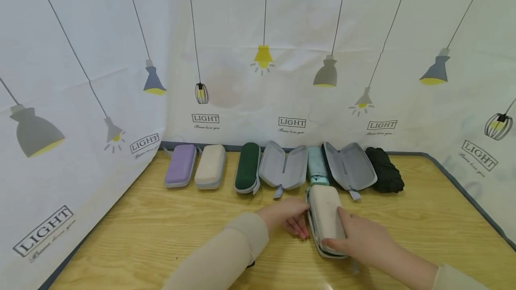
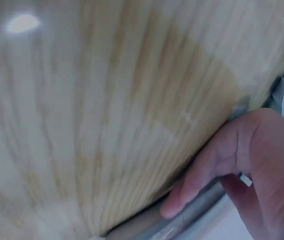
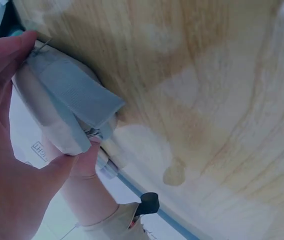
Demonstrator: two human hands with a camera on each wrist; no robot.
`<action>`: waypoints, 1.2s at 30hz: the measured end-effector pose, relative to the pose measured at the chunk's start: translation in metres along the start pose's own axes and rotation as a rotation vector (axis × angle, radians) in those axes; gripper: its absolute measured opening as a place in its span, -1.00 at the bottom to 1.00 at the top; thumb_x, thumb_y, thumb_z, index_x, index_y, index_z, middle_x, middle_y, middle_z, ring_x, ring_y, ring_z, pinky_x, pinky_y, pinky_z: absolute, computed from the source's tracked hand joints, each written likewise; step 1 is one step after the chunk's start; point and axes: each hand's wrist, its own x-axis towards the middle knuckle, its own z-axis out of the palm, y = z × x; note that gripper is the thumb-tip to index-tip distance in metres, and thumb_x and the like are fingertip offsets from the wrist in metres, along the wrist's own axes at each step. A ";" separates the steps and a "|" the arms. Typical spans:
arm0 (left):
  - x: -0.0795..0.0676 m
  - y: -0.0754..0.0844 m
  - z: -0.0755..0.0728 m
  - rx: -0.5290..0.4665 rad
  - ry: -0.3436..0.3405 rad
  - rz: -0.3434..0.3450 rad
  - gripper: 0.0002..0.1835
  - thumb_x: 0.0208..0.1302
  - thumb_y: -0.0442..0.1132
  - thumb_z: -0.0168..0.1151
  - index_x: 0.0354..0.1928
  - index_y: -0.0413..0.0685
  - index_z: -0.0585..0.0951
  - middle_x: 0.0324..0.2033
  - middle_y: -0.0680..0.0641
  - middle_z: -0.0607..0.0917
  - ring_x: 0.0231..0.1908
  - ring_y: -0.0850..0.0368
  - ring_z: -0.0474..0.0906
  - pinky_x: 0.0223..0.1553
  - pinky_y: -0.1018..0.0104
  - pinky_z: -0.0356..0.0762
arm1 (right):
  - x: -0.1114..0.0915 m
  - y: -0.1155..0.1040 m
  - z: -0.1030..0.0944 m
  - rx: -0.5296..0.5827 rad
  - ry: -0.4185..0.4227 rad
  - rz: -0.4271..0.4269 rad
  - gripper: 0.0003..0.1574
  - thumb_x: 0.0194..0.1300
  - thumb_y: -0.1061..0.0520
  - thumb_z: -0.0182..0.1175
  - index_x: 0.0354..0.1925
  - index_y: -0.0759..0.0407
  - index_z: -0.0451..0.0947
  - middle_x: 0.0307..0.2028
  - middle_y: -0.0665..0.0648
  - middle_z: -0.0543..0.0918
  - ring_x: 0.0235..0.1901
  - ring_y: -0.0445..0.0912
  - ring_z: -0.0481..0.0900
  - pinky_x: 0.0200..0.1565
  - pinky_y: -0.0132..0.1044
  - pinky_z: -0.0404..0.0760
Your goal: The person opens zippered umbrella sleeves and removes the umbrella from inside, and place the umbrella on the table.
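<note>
A cream zip case with a grey rim lies on the table, its lid slightly raised along the left side. My right hand grips it from the right, thumb at the near end and fingers along the side. Against the case's left edge is my left hand, thumb and forefinger pinching there; its other fingers extend downward beside the case. In the left wrist view, the left hand partly covers the grey side. A grey fabric tab shows on the case in the right wrist view, beside the right hand.
Along the table's back edge stand a purple case, another cream case, a dark green case and two opened grey-lined cases. A light-blue folded umbrella and a black bundle lie there too.
</note>
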 end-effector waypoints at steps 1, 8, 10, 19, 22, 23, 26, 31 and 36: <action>0.000 -0.001 -0.002 -0.012 -0.010 0.002 -0.54 0.26 -0.04 -0.13 -0.43 -0.33 0.55 -0.57 -0.25 0.65 -0.59 0.02 0.61 -0.64 0.36 0.46 | -0.001 0.000 -0.001 0.003 0.004 -0.004 0.34 -0.16 -0.61 0.02 0.24 0.38 0.15 -0.01 0.29 0.49 -0.20 0.04 0.53 -0.34 -0.05 0.50; -0.004 -0.002 -0.010 -0.099 -0.041 0.024 -0.62 0.27 -0.04 -0.06 -0.35 -0.24 0.54 -0.52 -0.26 0.66 -0.57 0.02 0.61 -0.59 0.34 0.51 | -0.004 0.005 -0.008 -0.033 0.147 -0.193 -0.01 0.08 -0.35 0.11 0.27 0.24 0.17 0.16 0.29 0.29 0.11 0.18 0.29 -0.02 0.09 0.33; -0.005 -0.001 -0.010 -0.105 -0.040 0.031 -0.64 0.27 -0.05 -0.06 -0.34 -0.23 0.54 -0.52 -0.26 0.66 -0.57 0.02 0.61 -0.59 0.33 0.51 | -0.004 0.007 -0.010 -0.048 0.193 -0.282 -0.18 0.13 -0.16 0.14 0.25 0.23 0.23 0.22 0.25 0.24 0.18 0.17 0.20 0.05 0.10 0.27; -0.004 -0.003 -0.010 -0.120 -0.053 0.032 -0.65 0.29 -0.06 -0.07 -0.32 -0.24 0.52 -0.52 -0.27 0.65 -0.57 0.01 0.61 -0.60 0.30 0.52 | 0.000 0.005 -0.015 -0.088 0.251 -0.626 -0.54 0.02 0.38 0.05 -0.07 0.14 0.54 -0.09 -0.01 0.50 -0.03 -0.08 0.42 -0.07 -0.15 0.44; -0.004 -0.003 -0.010 -0.123 -0.051 0.037 -0.65 0.28 -0.06 -0.06 -0.32 -0.25 0.52 -0.53 -0.28 0.65 -0.57 -0.01 0.62 -0.59 0.29 0.52 | 0.001 0.004 -0.017 -0.098 0.252 -0.656 -0.60 -0.02 0.44 0.07 -0.23 0.10 0.58 -0.30 -0.08 0.51 -0.26 -0.18 0.46 -0.24 -0.26 0.48; -0.004 -0.003 -0.010 -0.124 -0.051 0.038 -0.65 0.28 -0.06 -0.05 -0.32 -0.25 0.52 -0.53 -0.28 0.65 -0.57 -0.01 0.62 -0.59 0.29 0.52 | 0.001 0.004 -0.017 -0.104 0.249 -0.652 -0.63 -0.02 0.45 0.08 -0.27 0.10 0.58 -0.34 -0.09 0.51 -0.29 -0.18 0.47 -0.25 -0.27 0.49; -0.004 -0.003 -0.009 -0.129 -0.053 0.037 -0.66 0.28 -0.07 -0.06 -0.32 -0.25 0.52 -0.53 -0.28 0.65 -0.56 -0.02 0.62 -0.59 0.28 0.52 | 0.002 0.003 -0.018 -0.132 0.242 -0.616 -0.69 -0.02 0.44 0.14 -0.36 0.08 0.57 -0.41 -0.07 0.52 -0.37 -0.15 0.48 -0.32 -0.27 0.49; -0.005 -0.002 -0.007 -0.127 -0.055 0.037 -0.66 0.29 -0.08 -0.07 -0.34 -0.25 0.52 -0.53 -0.28 0.65 -0.55 -0.03 0.62 -0.59 0.28 0.52 | 0.006 0.002 -0.016 -0.204 0.302 -0.548 -0.80 -0.01 0.35 0.15 -0.46 0.04 0.50 -0.56 -0.10 0.50 -0.57 -0.21 0.44 -0.50 -0.31 0.43; -0.005 -0.002 -0.007 -0.121 -0.058 0.041 -0.65 0.29 -0.08 -0.07 -0.34 -0.25 0.52 -0.53 -0.28 0.65 -0.56 -0.03 0.62 -0.59 0.29 0.52 | 0.006 -0.002 -0.011 -0.215 0.289 -0.325 -0.77 0.11 -0.04 0.17 -0.35 0.06 0.43 -0.72 -0.18 0.32 -0.74 -0.29 0.24 -0.67 -0.36 0.26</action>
